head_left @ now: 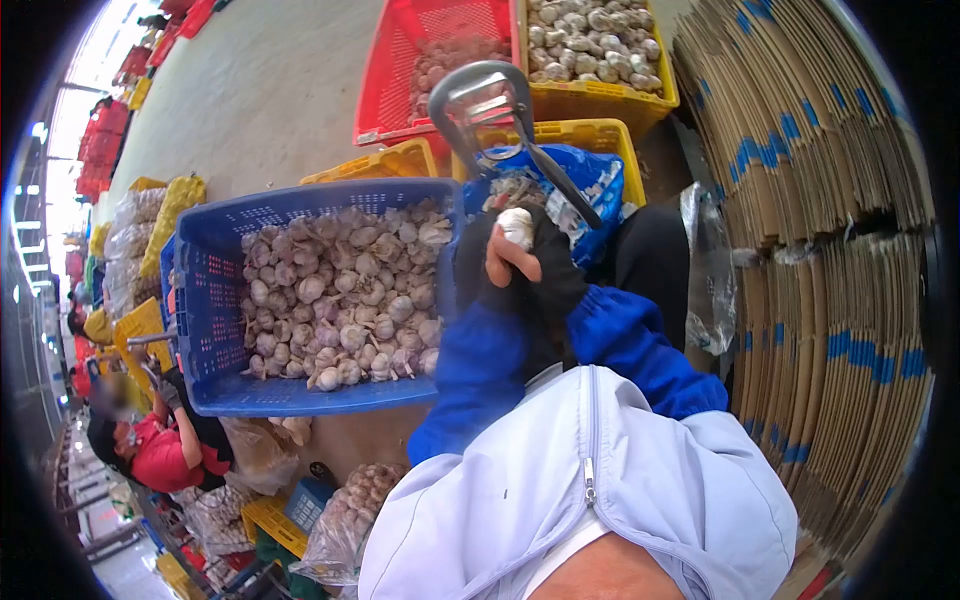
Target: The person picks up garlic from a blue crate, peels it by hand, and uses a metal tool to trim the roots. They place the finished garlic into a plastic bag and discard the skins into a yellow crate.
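A white garlic bulb (pixel 516 228) is at the tips of the bare fingers of my left hand (pixel 508 258), which are closed against it. My right hand (pixel 553 255), in a dark covering, comes from the blue sleeve and lies close beside the bulb; its fingers are hard to make out. Just beyond both hands stands a grey metal frame (pixel 482 82) with a long lever (pixel 568 188) slanting down to the right. Below the frame, a blue bag (pixel 597 172) holds scraps. To the left, a blue crate (pixel 310 402) is full of garlic bulbs.
Ahead are a red crate (pixel 382 85) and a yellow crate (pixel 640 100), both containing garlic. Stacked flattened cardboard (pixel 800 130) lines the right side. A co-worker in a red shirt (pixel 165 453) is at lower left, near bagged garlic (pixel 350 515).
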A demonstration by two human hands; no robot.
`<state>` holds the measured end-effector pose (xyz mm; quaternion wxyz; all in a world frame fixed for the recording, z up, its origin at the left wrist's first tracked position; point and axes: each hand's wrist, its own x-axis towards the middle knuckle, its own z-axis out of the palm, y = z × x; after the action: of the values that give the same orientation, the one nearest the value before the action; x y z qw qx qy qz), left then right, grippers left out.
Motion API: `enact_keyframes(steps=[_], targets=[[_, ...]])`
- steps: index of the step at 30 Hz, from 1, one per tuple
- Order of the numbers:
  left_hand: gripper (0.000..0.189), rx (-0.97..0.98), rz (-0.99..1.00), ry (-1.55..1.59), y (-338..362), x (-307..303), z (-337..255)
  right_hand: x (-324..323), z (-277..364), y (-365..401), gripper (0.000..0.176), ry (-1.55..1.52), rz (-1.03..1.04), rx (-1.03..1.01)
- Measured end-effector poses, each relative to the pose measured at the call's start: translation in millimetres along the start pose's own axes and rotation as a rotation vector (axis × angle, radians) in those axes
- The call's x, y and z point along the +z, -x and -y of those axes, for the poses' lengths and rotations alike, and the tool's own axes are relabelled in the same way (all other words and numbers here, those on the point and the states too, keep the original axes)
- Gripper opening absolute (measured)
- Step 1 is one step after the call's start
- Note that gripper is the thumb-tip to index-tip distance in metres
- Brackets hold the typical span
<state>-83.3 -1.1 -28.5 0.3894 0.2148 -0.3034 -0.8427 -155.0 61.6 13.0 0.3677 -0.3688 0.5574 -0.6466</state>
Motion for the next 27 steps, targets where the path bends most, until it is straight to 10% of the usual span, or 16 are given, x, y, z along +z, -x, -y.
enact_keyframes(steps=[5, 9, 10, 16, 20, 23, 27], targets=[[0.058, 0.108, -0.016, -0.295, 5, -32, 14, 18, 6, -2, 0.029, -0.095, -0.2, -0.18], [0.058, 0.087, -0.01, -0.263, 14, -23, 18, 16, 26, 5, 0.021, -1.386, -0.155, 0.244], [0.059, 0.073, -0.003, -0.244, 16, -19, 17, 20, -1, -3, 0.028, -0.759, -0.523, -0.013], [0.06, -0.123, 0.105, 0.076, 29, -1, 8, -28, -50, -21, 0.025, -0.056, -0.451, 0.105], [0.067, -0.304, 0.053, 0.444, 41, -4, -10, -60, -49, 2, 0.04, 1.317, 0.347, 0.218], [0.066, -0.405, 0.054, 0.467, 43, -15, -23, -52, -17, 27, 0.047, 1.157, 0.152, 0.073], [0.067, -0.384, 0.316, 0.365, 43, -23, -10, -25, 7, 40, 0.044, -0.246, 0.026, 0.215]])
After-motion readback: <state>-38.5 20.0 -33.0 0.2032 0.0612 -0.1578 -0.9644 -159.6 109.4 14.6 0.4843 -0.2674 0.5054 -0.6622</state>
